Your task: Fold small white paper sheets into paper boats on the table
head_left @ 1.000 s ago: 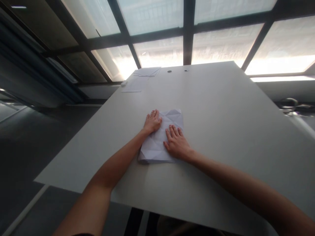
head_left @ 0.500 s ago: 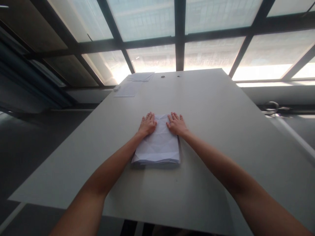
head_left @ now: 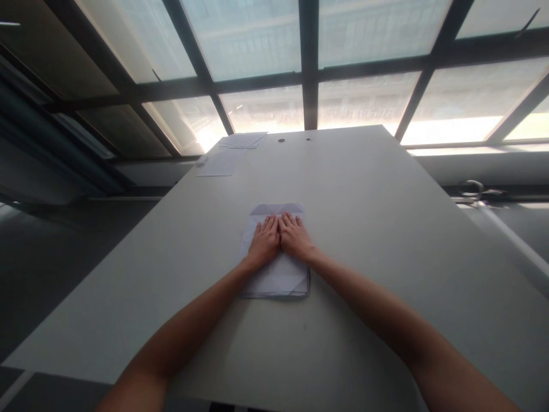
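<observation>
A: How far along?
B: I judge the paper [head_left: 277, 280] already folded and creased, lying layered at the near middle of the table [head_left: 364, 229]; what remains I can't tell
A: Fingers?
B: Left hand [head_left: 265, 243] and right hand [head_left: 294, 237] press it side by side, fingers extended, gaps narrow, gripping nothing

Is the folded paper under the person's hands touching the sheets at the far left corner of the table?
Apart. The head view shows it: a stretch of table separates the folded paper from the sheets.
</observation>
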`<state>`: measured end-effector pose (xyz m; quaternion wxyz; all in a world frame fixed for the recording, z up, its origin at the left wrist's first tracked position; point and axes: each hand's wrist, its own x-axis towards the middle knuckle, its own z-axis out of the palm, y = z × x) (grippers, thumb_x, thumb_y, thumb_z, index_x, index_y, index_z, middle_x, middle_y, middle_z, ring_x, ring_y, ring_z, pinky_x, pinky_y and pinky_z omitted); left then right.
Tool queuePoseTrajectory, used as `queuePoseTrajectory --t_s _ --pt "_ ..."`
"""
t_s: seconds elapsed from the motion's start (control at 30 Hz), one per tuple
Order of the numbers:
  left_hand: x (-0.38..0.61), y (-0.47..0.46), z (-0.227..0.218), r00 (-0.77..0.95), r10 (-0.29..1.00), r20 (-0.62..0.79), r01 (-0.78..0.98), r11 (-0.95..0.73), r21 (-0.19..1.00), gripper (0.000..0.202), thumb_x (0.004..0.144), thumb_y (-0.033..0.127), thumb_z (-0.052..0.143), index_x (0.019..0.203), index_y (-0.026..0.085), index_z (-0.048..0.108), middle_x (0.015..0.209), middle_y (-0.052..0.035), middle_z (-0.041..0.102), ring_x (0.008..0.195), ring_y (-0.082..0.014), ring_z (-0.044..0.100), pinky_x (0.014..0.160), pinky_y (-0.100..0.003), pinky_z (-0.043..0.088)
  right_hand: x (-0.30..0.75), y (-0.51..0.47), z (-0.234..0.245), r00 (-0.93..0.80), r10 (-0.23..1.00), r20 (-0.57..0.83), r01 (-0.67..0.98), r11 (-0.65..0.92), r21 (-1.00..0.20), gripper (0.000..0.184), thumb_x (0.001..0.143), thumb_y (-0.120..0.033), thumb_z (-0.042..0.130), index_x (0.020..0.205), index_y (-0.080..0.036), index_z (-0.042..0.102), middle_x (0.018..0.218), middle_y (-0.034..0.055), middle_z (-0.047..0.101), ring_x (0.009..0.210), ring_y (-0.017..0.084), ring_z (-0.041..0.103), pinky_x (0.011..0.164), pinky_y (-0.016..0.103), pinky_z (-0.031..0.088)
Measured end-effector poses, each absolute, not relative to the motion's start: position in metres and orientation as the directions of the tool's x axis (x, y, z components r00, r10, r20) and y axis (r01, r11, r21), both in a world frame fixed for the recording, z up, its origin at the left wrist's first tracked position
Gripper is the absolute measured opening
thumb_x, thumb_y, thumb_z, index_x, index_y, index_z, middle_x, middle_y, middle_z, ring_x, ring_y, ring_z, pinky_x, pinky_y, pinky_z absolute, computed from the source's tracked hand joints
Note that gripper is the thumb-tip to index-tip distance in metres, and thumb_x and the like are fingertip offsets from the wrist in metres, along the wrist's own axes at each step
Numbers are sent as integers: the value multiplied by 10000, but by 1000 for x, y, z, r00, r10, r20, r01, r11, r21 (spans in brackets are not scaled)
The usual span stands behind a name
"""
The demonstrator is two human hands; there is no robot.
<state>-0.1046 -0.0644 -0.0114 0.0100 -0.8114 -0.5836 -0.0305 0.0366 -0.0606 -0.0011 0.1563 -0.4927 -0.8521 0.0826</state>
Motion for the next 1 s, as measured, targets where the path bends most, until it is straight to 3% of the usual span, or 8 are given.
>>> queuePoseTrajectory --t_s 0.23,0.4,0.5,0.63,0.73,0.83,0.93,1.0 --pt "-128 -36 -9 214 976 30 976 -213 -32 607 1010 460 251 1562 206 239 1624 -63 205 1494 -265 189 1192 -517 180 62 -43 -15 -375 915 146 865 402 -299 632 992 -434 326 1525 -96 308 1600 169 232 1486 286 180 1188 515 75" --pt "-140 -13 -7 155 987 33 988 -155 -14 601 1012 457 231 1560 211 243 1622 -64 215 1495 -265 184 1187 -528 186 82 -19 -16 -306 946 110 901 325 -288 632 986 -396 327 1529 -75 285 1602 162 226 1483 292 184 1181 557 70" --pt "-140 -9 -8 146 988 50 989 -146 10 601 1012 459 224 1554 203 261 1620 -58 222 1493 -272 189 1185 -547 179 84 -18 -12 -283 946 157 905 318 -283 614 984 -339 331 1512 -27 302 1595 195 227 1484 304 178 1183 553 73" --pt "-139 -10 -10 155 985 74 988 -157 17 597 1010 450 235 1550 198 275 1615 -62 239 1489 -276 199 1186 -548 176 69 -47 -4 -451 836 314 826 524 -208 573 952 -227 386 1491 -34 354 1615 188 144 1508 289 35 1193 529 -11" --pt "-141 -12 -11 165 983 82 986 -166 6 594 1010 432 240 1550 190 273 1613 -75 243 1489 -281 198 1183 -550 178 54 -81 -4 -636 723 271 684 690 -237 599 968 -377 427 1497 -101 366 1604 177 217 1502 290 106 1197 523 38" --pt "-141 -10 -5 178 983 35 984 -177 -19 592 1009 426 239 1560 209 240 1624 -82 205 1494 -304 171 1169 -599 160 46 -102 -7 -687 690 226 629 722 -290 669 968 -513 420 1514 -134 340 1591 196 247 1485 315 180 1185 549 85" --pt "-133 -4 6 148 982 -118 986 -156 -56 597 1006 442 256 1565 234 222 1631 -104 162 1488 -371 146 1121 -702 102 45 -107 -6 -689 688 227 622 723 -301 645 972 -498 424 1503 -137 361 1589 202 249 1482 323 185 1179 558 98" --pt "-123 -2 13 163 969 -186 980 -181 -86 586 1006 400 279 1556 202 251 1624 -133 174 1489 -378 130 1118 -708 61 45 -105 -4 -681 687 254 616 725 -308 631 964 -476 452 1485 -124 389 1582 203 268 1481 321 190 1181 550 106"
